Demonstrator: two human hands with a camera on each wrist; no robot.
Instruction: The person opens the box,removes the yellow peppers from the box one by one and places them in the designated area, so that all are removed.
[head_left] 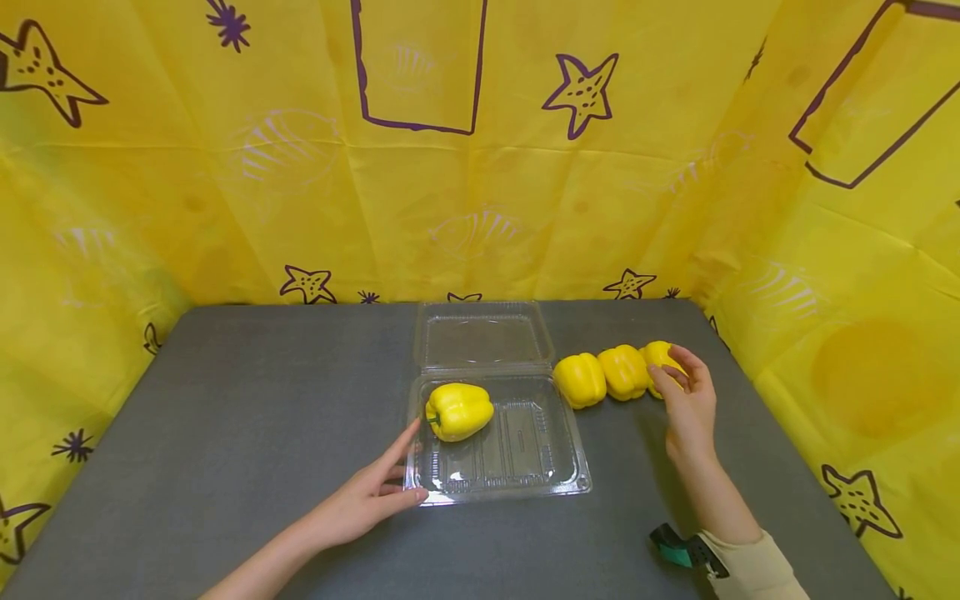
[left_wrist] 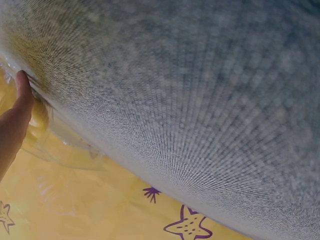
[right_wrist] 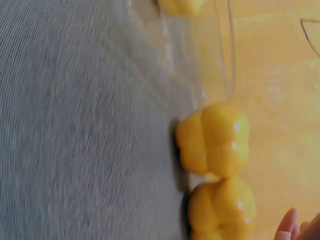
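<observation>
A yellow bell pepper [head_left: 459,412] with a green stem lies on its side in the left part of a clear plastic clamshell container [head_left: 517,493], whose lid [head_left: 483,337] is folded back. My left hand [head_left: 372,493] touches the container's left edge, thumb at the near corner and fingers spread along the side. Three more yellow peppers stand in a row to the right: a near one [head_left: 580,381], a middle one [head_left: 625,372] and a far one [head_left: 660,354]. My right hand [head_left: 690,408] overlaps the far one, thumb and fingers apart; its fingertips [right_wrist: 287,220] show at the right wrist view's corner.
A dark grey table [head_left: 247,433] runs back to a yellow curtain [head_left: 420,192] printed with starfish and fish. The curtain also hangs along both sides. A black and green band [head_left: 678,550] sits at my right sleeve [head_left: 753,567].
</observation>
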